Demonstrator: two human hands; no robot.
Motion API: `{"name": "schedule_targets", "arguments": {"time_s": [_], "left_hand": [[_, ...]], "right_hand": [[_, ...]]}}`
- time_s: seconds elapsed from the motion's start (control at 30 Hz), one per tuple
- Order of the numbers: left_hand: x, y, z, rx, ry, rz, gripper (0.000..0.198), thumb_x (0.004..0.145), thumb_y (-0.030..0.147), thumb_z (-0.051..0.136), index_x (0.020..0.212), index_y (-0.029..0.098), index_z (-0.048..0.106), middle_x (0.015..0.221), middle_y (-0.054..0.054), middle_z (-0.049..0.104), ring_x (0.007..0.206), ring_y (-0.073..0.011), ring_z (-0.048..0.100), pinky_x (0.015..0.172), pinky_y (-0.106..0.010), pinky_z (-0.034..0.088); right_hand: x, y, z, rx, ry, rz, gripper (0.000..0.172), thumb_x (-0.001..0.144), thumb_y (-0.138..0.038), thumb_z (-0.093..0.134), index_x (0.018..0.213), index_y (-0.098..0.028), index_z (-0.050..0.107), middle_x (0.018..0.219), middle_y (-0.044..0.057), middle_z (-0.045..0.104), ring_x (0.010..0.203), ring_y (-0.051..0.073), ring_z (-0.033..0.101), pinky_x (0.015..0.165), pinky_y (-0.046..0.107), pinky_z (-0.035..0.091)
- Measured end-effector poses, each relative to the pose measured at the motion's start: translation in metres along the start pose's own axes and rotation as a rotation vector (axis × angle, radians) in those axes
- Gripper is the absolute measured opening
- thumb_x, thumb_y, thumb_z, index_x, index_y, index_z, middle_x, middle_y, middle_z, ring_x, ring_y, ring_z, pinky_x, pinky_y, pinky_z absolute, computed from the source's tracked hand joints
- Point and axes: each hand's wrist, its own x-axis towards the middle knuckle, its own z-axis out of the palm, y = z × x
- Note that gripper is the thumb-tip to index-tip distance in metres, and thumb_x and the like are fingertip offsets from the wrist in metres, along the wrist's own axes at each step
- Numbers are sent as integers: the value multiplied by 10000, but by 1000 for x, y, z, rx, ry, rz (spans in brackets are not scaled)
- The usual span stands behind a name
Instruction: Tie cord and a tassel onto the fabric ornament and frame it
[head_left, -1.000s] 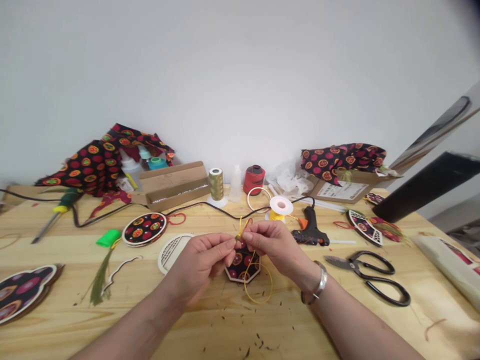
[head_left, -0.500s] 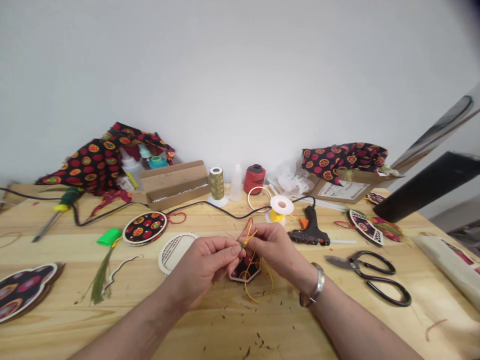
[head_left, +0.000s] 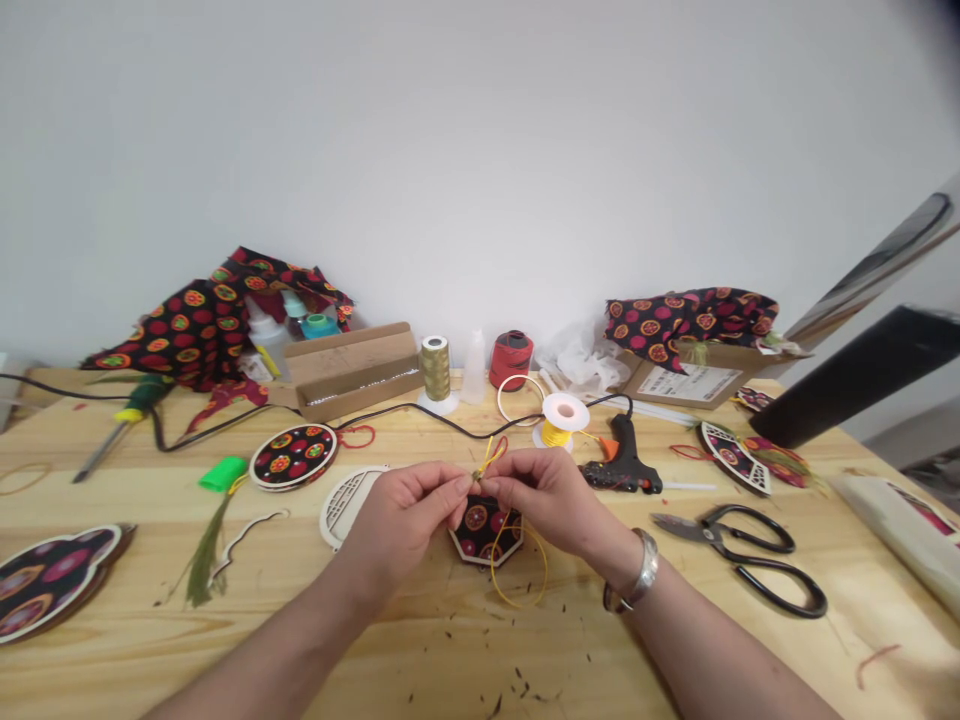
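Observation:
My left hand and my right hand meet at the centre, each with thumb and forefinger pinched. Between the fingertips runs a yellow cord, whose short ends stand up and whose loop hangs below my right hand. A small knot or bead sits at the pinch, mostly hidden. Just beneath lies a hexagonal ornament of dark patterned fabric with a pale rim, its top covered by my fingers. A red loop shows behind my fingertips. To the left of my left hand is a round pale wooden frame.
Scissors and a glue gun lie to the right. Behind stand a yellow cord spool, red thread and gold thread. At left are a round fabric ornament, a green tassel and a screwdriver.
My fingertips have shifted slightly left and closed in around the knot. More of the hexagonal ornament shows below them. The view has moved a little.

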Motion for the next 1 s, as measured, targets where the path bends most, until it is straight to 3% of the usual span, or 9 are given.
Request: {"name": "schedule_targets", "arguments": {"time_s": [0.17, 0.43, 0.83, 1.0], "left_hand": [[-1, 3, 0, 126, 106, 70, 272, 749, 278, 583, 496, 183, 560, 482, 38, 496, 509, -120, 422, 535, -230, 330], [0, 1, 0, 232, 153, 118, 268, 758, 266, 562, 501, 193, 553, 477, 40, 514, 510, -124, 452, 542, -224, 357], [3, -1, -4, 239, 177, 121, 273, 774, 238, 554, 508, 192, 510, 488, 52, 491, 529, -120, 454, 568, -223, 355], [3, -3, -5, 222, 157, 108, 275, 794, 253, 545, 529, 187, 522, 506, 54, 493, 529, -111, 430, 546, -226, 323]], "right_hand": [[-4, -1, 3, -123, 6, -147, 143, 802, -196, 582, 726, -166, 699, 637, 5, 649, 571, 109, 531, 533, 215, 404], [-10, -1, 4, -350, -11, -300, 172, 835, -179, 538, 768, -194, 696, 659, 9, 674, 571, 119, 568, 550, 223, 408], [-16, -7, 4, -426, -112, -347, 183, 845, -155, 511, 771, -186, 675, 683, 12, 677, 620, 122, 584, 603, 226, 398], [-15, -6, 3, -431, -102, -288, 174, 845, -183, 519, 783, -186, 681, 684, 8, 677, 599, 111, 561, 586, 222, 385]]}}
